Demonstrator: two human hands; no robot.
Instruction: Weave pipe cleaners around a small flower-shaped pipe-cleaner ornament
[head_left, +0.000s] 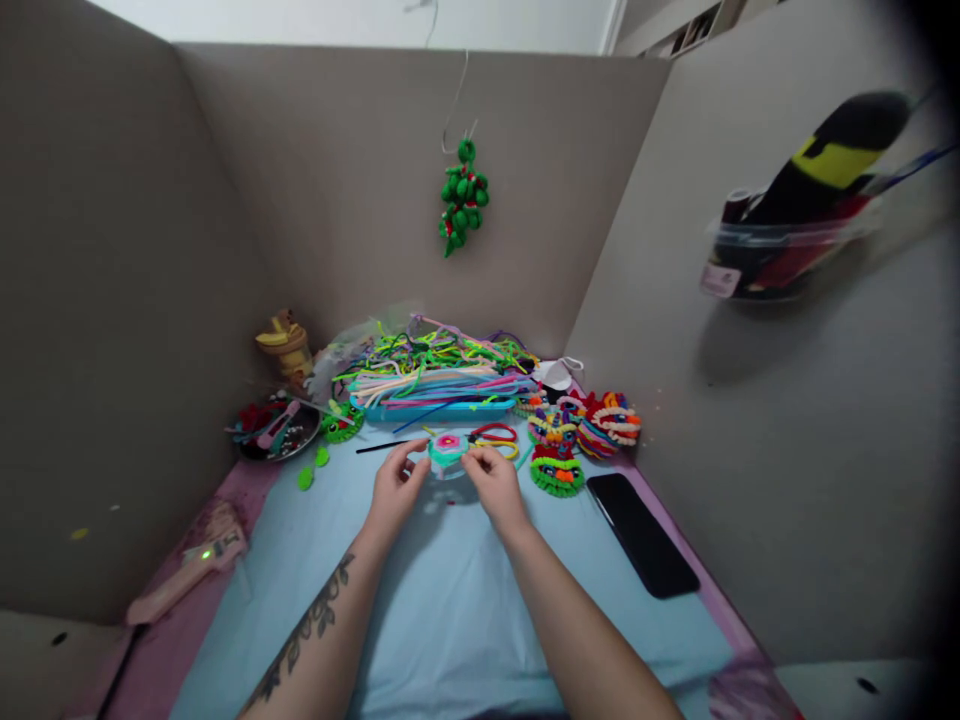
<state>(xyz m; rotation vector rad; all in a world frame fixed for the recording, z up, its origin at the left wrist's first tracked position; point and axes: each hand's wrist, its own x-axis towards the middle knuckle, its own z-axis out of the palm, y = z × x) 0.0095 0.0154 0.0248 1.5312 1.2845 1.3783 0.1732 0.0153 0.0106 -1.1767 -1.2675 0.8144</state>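
Note:
A small round fuzzy pipe-cleaner piece (448, 455), teal and white with a pink-red centre, is between my hands above the blue cloth. My right hand (493, 483) pinches its right edge between thumb and fingers. On the other side, my left hand (397, 482) has its curled fingers and thumb at the left edge. Just behind the piece lie scissors (504, 432) with red and yellow handles, their blades partly hidden. A black pipe cleaner (379, 447) rests beyond my left hand.
A blue tray (442, 412) heaped with coloured pipe cleaners stands at the back. Fuzzy finished figures (556, 472) and a black phone (641, 535) are to the right. Leftward are a glue gun (199, 565) with a green light and a metal bowl (292, 445). Grey panels enclose the table.

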